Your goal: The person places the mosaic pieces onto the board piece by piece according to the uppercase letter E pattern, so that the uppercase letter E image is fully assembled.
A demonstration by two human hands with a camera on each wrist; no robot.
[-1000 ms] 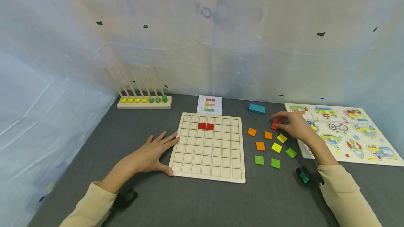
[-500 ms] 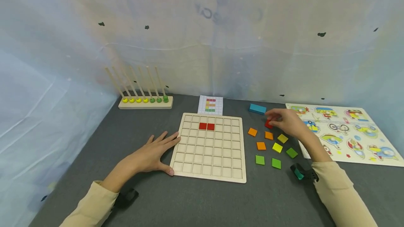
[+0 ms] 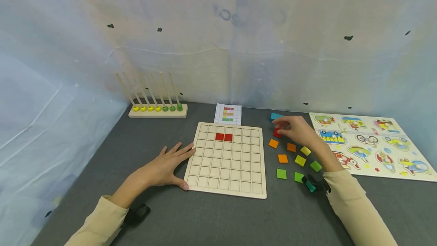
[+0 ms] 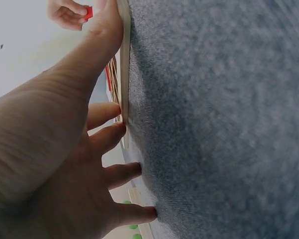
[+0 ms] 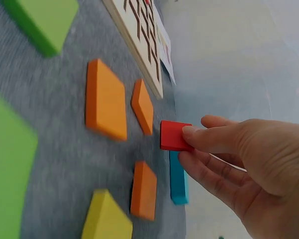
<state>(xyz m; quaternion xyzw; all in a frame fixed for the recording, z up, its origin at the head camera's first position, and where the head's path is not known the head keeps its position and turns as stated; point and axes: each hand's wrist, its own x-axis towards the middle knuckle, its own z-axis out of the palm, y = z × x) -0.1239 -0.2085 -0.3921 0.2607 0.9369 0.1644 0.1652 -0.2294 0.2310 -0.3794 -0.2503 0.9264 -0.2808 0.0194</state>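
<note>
A red square tile [image 5: 175,135] is pinched between the thumb and fingers of my right hand [image 3: 296,130], held above the table to the right of the board. The wooden grid board [image 3: 223,166] lies flat in the middle, with two red tiles [image 3: 224,137] side by side in its second row. At the board's left edge my left hand [image 3: 162,168] is spread, thumb at the lower left corner and fingertips along the side. In the left wrist view, the thumb and two fingers meet the board's edge, and the other fingertips touch the dark cloth.
Orange tiles [image 3: 282,158], yellow tiles [image 3: 300,160] and green tiles [image 3: 281,174] lie right of the board. Behind them is a blue block [image 3: 275,116]. A printed pattern card [image 3: 228,114] touches the board's far side. A peg stand [image 3: 157,113] is back left, a picture puzzle [image 3: 372,145] far right.
My right hand has lifted the red tile and carried it left, away from the picture puzzle toward the board. The left hand has stayed at the board's edge.
</note>
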